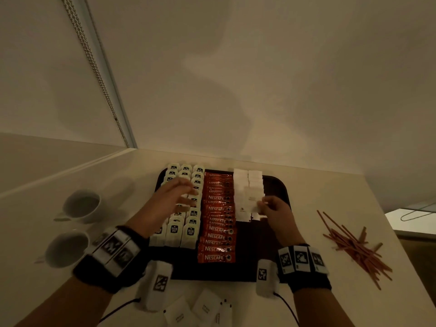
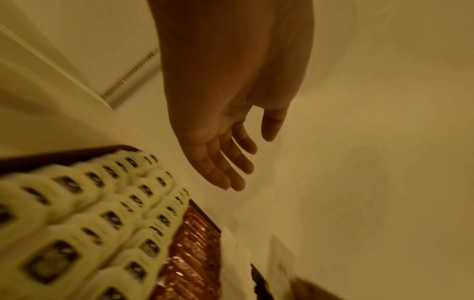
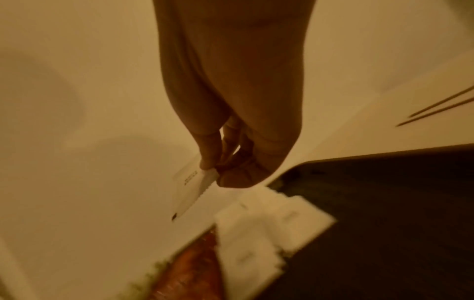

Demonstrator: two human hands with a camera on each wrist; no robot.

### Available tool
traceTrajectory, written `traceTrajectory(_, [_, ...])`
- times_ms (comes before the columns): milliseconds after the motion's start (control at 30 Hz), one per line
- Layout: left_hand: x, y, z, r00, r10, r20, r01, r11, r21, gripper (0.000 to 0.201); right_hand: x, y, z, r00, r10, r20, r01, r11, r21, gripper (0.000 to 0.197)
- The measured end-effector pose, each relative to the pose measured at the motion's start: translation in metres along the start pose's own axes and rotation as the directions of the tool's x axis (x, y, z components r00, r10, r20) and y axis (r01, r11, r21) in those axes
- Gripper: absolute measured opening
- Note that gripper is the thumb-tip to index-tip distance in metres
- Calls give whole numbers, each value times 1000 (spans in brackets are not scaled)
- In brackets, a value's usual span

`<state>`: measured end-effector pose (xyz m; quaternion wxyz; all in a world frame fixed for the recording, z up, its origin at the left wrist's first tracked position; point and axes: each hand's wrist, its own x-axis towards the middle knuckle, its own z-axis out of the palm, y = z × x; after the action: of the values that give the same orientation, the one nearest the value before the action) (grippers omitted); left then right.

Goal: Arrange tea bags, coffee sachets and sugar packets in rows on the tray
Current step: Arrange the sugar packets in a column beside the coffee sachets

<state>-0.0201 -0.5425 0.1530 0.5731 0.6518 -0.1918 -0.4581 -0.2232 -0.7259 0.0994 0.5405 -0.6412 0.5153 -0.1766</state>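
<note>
Nearest, below both wrists, a few loose sugar packets (image 1: 204, 305) lie on the table (image 1: 306, 185), waiting off the tray. Just ahead of them sits the dark tray (image 1: 257, 246), its bare near-right part under the right wrist. The right hand (image 1: 277, 212) pinches one white sugar packet (image 3: 191, 194) by its edge between thumb and fingertips, holding it just above the near end of the two sugar rows (image 1: 247, 192), which run away from that hand toward the far rim. The left hand (image 1: 165, 204) hovers flat over the three rows of tea bags (image 1: 182, 230), fingers straight and relaxed, holding nothing. Between the two hands lies the single column of red coffee sachets (image 1: 217, 232), overlapped like shingles. The step in hand looks to be adding this packet to the shorter right sugar row. To do it well, I would lower it flat, lapping it over the last packet by the same margin as its neighbours, edges square with the row beside it, and let go only once it rests, so the light paper stack does not shift. Right of the right hand, off the tray, stir sticks (image 1: 354, 244) lie scattered; left of the left hand stand two cups (image 1: 75, 223).
</note>
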Motion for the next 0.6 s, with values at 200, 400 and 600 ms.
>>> traceTrajectory(200, [-47,-40,-59,987,-28,-159,36,998,47,17,8,55,2,995,99,-2,-97,963,-253,9])
traceTrajectory(400, [-89,-74,-105,959,-71,-274,102,989,103,19,16,57,16,995,68,-71,-86,956,-281,13])
traceTrajectory(600, [-121,-112,-150,905,-182,-385,248,960,129,23,15,52,23,992,-22,-122,-26,924,-382,12])
